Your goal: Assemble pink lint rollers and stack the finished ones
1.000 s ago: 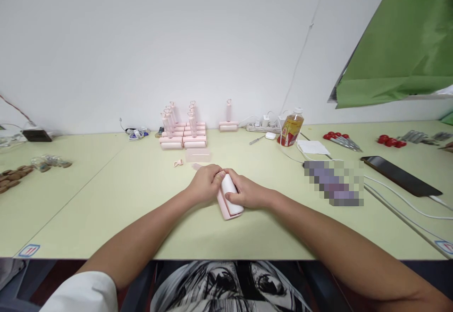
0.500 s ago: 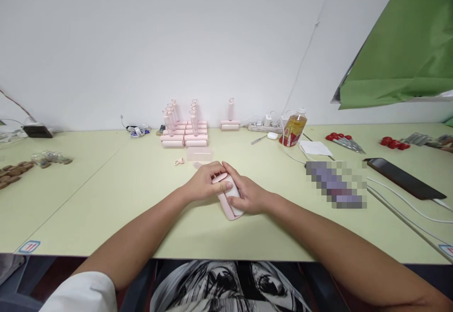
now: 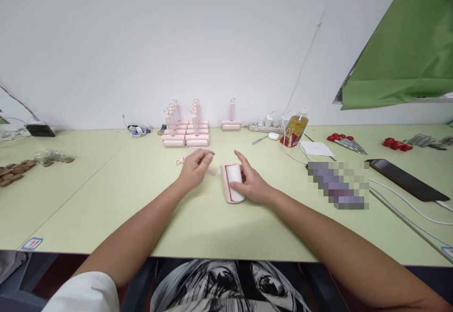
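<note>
My right hand (image 3: 255, 183) grips a lint roller head (image 3: 233, 183) with a pink casing and a white roll, its thumb lying across the roll and its index finger stretched out. The head is just above or on the table; which, I cannot tell. Left of it, my left hand (image 3: 194, 170) is apart from the head, fingers loosely extended and seemingly empty. A translucent pink handle piece (image 3: 211, 171) shows beside and partly under that hand. Behind the hand, a clear pink cover (image 3: 193, 150) is mostly hidden. A small pink loop cap (image 3: 180, 160) lies to the left.
Pink lint rollers (image 3: 197, 140) stand in rows by the wall, with one more (image 3: 231, 125) to their right. A drink bottle (image 3: 294, 129), a power strip (image 3: 260, 127), a screwdriver (image 3: 259, 140) and white paper (image 3: 317, 148) are at the back right. A phone (image 3: 406, 179) and cables lie right.
My left hand has let go of the roller head and moved left. The right hand keeps the head, now turned more upright in view and fully exposed on its left side.
</note>
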Demonstrator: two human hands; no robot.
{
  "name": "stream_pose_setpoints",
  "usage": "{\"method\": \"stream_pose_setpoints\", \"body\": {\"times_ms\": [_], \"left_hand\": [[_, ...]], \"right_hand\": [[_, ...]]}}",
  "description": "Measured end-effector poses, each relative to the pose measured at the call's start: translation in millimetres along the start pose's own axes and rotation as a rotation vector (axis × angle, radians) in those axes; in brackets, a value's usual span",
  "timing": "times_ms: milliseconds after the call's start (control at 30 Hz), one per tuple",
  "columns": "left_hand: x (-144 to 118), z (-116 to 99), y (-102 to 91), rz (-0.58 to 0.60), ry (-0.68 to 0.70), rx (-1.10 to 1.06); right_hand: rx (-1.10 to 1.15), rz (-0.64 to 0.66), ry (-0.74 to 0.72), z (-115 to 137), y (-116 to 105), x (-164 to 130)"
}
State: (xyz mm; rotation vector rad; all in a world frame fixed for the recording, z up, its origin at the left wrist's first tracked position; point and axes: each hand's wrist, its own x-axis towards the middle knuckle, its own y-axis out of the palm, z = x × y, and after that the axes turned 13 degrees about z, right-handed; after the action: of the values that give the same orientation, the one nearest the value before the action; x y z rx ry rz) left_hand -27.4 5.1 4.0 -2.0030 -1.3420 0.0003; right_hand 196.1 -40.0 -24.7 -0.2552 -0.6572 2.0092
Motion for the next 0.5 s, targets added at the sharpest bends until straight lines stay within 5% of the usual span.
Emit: {"method": "stream_pose_setpoints", "body": {"times_ms": [100, 233, 367, 500], "left_hand": [[9.8, 18.5, -19.2, -0.232, -0.151, 0.089], [19.2, 40.8, -49.5, -0.362, -0.342, 0.330], [21.4, 60.3, -69.3, -0.136, -0.642, 0.539], [20.0, 77.5, -71.6, 0.020, -0.758, 0.546]], "right_hand": [[0.057, -0.135, 0.168, -10.9, -13.8, 6.8], [-0.042, -0.227, 0.364, -18.9, -28.8, 10.9], [-0.107, -0.250, 0.385, -19.8, -31.9, 11.5], [-0.147, -0.337, 0.286, -18.6, -30.7, 12.3]]}}
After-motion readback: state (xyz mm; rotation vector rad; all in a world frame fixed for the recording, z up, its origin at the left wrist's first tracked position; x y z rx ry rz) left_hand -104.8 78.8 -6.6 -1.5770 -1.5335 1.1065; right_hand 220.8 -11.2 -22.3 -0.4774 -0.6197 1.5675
